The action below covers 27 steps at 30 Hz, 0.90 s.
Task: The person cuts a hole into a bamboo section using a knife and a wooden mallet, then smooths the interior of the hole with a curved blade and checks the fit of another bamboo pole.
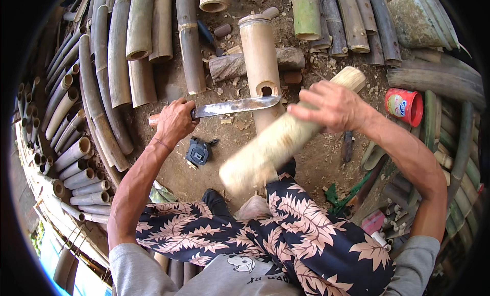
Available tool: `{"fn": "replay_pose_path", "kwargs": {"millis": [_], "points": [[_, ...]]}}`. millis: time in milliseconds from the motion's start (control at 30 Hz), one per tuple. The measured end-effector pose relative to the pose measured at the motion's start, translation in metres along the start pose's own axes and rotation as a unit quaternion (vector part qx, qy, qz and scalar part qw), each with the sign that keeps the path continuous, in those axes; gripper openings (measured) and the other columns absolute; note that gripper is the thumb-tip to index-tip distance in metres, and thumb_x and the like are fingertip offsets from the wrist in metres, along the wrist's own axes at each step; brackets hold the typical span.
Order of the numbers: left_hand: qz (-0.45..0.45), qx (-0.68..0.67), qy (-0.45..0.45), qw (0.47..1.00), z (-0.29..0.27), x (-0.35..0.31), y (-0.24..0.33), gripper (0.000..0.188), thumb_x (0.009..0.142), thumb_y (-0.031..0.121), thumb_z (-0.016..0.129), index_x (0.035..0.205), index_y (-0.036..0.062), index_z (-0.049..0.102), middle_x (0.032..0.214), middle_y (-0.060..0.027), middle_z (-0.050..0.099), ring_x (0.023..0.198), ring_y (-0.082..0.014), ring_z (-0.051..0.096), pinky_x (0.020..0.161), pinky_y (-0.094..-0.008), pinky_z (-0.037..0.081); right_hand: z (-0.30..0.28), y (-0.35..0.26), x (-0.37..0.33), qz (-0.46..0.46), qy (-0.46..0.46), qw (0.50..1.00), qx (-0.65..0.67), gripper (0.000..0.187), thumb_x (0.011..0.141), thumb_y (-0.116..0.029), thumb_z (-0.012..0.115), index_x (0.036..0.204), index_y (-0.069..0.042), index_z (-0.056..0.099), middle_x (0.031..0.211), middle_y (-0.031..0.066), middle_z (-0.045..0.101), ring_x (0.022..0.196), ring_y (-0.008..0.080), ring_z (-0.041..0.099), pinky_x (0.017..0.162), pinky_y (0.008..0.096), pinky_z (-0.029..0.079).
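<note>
Grey shirt [145, 273] is nearest. Bamboo tube [259, 53] lies across a log [228, 67], apparently for support. Wooden club [275, 149]: grasped near one end by the right hand [329, 106], presumably for leverage. Knife [235, 107]: clenched in the left hand [176, 120], crossing the tube beside its hole [266, 90], seemingly to position the edge.

left hand [176, 120] clenched, right hand [331, 104] curled (elbow [435, 190] bent)

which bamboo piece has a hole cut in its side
The pale piece lying across the log, by the knife; no other piece shows a side hole.
</note>
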State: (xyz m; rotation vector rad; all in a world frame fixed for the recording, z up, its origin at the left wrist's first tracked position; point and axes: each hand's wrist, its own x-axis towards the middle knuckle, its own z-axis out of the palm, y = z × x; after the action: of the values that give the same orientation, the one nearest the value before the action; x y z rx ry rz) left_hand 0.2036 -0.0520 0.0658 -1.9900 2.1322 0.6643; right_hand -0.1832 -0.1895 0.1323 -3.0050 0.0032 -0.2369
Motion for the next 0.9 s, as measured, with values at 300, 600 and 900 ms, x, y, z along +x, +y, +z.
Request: {"fn": "replay_pose_path", "kwargs": {"millis": [300,600,900], "points": [[-0.002,0.007,0.033,0.999,0.011,0.0,-0.002,0.027,0.075,0.023,0.076,0.091,0.0061,0.064,0.098,-0.0129,0.064,0.101,-0.0332,0.063,0.083,-0.0472,0.049,-0.009,-0.033,0.013,-0.078,0.026,0.992,0.095,0.053,0.077,-0.02,0.073,0.127,-0.013,0.055,0.094,0.0058,0.058,0.077,0.0199,0.062,0.066,0.0333,0.055],[-0.144,-0.794,0.036,0.59,-0.03,0.015,-0.02,0.052,0.095,0.054,0.062,0.094,0.0019,0.057,0.064,-0.0024,0.054,0.05,-0.015,0.056,0.046,-0.0306,0.048,-0.034,-0.078,-0.015,0.233,-0.05,0.952,0.195,0.097,0.051,-0.027,0.089,0.137,-0.007,0.049,0.111,0.0143,0.061,0.091,0.0314,0.065,0.077,0.0418,0.057],[-0.423,-0.166,0.371,0.81,-0.033,-0.046,-0.153,0.047,0.091,0.036,0.063,0.115,-0.004,0.058,0.11,-0.0284,0.064,0.103,-0.044,0.063,0.09,-0.0504,0.049,0.103,-0.275,-0.131,0.734,0.052,0.64,0.221,0.091,0.065,-0.021,0.085,0.142,-0.005,0.04,0.13,0.0243,0.055,0.119,0.0421,0.056,0.099,0.0469,0.046]]}}
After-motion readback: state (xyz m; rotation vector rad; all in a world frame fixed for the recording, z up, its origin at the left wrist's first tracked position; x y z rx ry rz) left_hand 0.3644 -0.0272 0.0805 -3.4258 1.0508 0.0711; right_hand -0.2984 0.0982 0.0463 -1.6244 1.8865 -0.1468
